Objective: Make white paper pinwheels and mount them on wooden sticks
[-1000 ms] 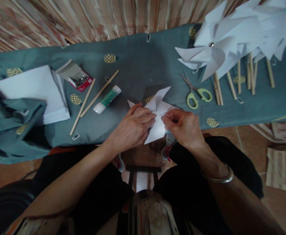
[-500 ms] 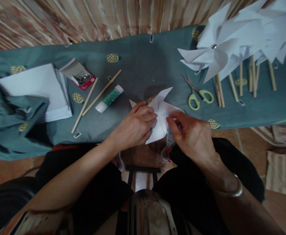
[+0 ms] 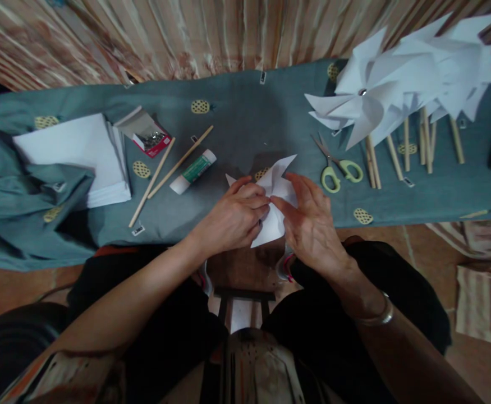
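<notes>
A white paper pinwheel (image 3: 275, 191) is lying near the front edge of the counter (image 3: 245, 118). The paper is thin and smooth, with sharp pointed flaps sticking out, one up toward the far side and one down over the edge. The counter is wearing a soft blue-green cloth with little yellow pineapple shapes on it.

Both hands are close together on the pinwheel, right at its middle. The left hand (image 3: 232, 219) is sitting on the left part of the paper, with its fingertips curling in and pressing on the centre. The right hand (image 3: 310, 224) is on the right part, with its fingers spread flat over the paper and its thumb touching the middle. The fingertips of the two hands are almost meeting. The pinwheel is sitting between them and partly under them.

To the left, a glue stick (image 3: 193, 171) with a green label is lying on its side. Two thin wooden sticks (image 3: 167, 168) are lying slanted just beside it. Past them, a small red box of pins (image 3: 146, 133) is standing open, with shiny metal bits inside. Next to it, a flat pile of white paper sheets (image 3: 74, 154) is resting, with a bunched-up fold of the cloth over its near corner.

To the right, scissors (image 3: 338, 163) with light green handles are lying open. Behind them, finished white pinwheels (image 3: 397, 78) on wooden sticks are lying in a heap.
</notes>
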